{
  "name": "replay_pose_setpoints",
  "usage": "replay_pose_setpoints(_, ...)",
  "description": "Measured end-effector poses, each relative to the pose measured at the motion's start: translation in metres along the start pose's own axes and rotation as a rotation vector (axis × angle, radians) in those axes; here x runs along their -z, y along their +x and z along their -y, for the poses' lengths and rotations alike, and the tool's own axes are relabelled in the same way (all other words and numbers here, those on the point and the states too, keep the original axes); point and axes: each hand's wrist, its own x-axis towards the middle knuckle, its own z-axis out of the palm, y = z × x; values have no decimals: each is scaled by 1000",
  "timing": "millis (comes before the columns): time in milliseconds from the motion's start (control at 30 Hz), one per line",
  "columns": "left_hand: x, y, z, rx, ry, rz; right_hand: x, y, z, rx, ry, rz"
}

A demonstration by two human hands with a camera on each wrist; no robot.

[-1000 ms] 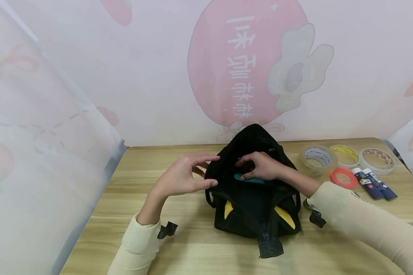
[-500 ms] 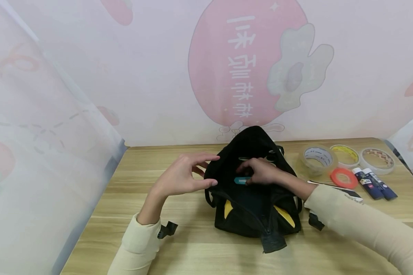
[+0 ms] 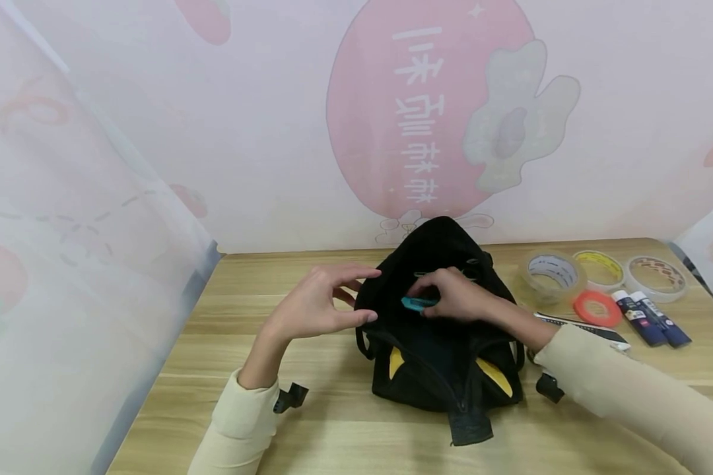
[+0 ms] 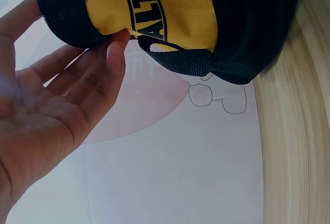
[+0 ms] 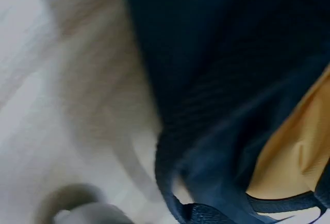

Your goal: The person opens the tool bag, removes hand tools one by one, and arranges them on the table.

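A black tool bag with yellow panels stands unzipped on the table, its mouth facing up. At the bag's left rim is my left hand, thumb and index finger spread apart and touching the edge. In the left wrist view, the fingers of my left hand lie against the bag's yellow side. Inside the mouth, my right hand pinches a small flat teal object; one end sticks out to the left and the fingers cover the rest. The right wrist view shows only the bag's dark side and a strap.
Right of the bag lie several tape rolls, a red-orange tape roll and two dark blue glue sticks. A flat black-and-silver strip lies close to my right forearm. A printed cloth hangs behind the wooden table.
The teal object has risen and tilted slightly inside the bag with my right hand, showing more clearly than a second ago. My left hand stays at the rim.
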Motion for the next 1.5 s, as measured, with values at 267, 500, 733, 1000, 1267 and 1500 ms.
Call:
replay_pose_setpoints(267,-1,1,0,6,-8,3,30,-8,27,20,93,-167)
replay_pose_setpoints(500,-1,2,0,7,-3,8,54,-18,41,54,290,-258)
replay_pose_setpoints(733,-2,2,1,9,-6,4,74,-37,49,58,344,-289)
replay_pose_setpoints(1000,-2,2,0,7,-2,-1,98,-64,54,70,367,-357)
replay_pose_setpoints(1267,0,2,1,4,16,2,108,-90,43,24,389,-416)
replay_pose_setpoints(1500,-1,3,1,0,4,3,117,-116,31,-110,300,-472)
